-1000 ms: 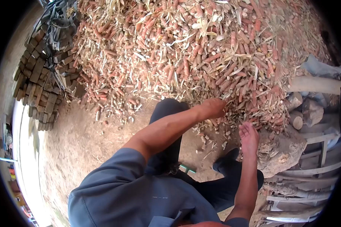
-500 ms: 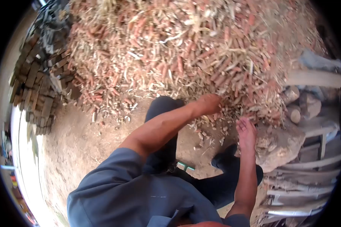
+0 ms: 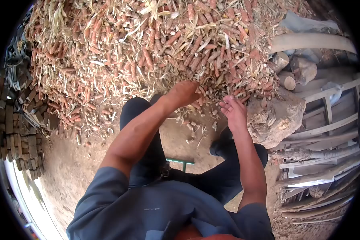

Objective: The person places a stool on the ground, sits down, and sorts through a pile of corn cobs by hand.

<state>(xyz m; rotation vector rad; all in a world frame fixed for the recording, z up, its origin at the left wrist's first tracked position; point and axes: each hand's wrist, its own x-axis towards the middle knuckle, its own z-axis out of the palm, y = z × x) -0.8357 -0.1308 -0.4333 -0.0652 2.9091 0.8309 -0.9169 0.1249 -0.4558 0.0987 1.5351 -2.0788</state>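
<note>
My left hand [image 3: 183,93] is at the near edge of a big heap of reddish corn cobs [image 3: 148,56] mixed with dry husks. Its back faces up and its fingers are curled closed; whatever is inside them is hidden. To its right, my right hand [image 3: 234,112] hovers in front of the heap with the palm turned up. Those fingers are apart and loosely bent, with nothing visible in them. Several loose cobs and small broken pieces lie on the dirt just below the hands.
A large rock [image 3: 277,120] is close to my right hand. Behind it are cut logs [image 3: 303,70] and a row of wooden poles [image 3: 320,160]. Stacked bricks [image 3: 22,144] stand on the left. A green-edged bar [image 3: 180,161] shows between my legs above the dirt floor [image 3: 76,168].
The whole view has shifted, so the heap and rock appear farther left and higher. My left hand has drawn slightly left and back toward me; my right hand remains palm up.
</note>
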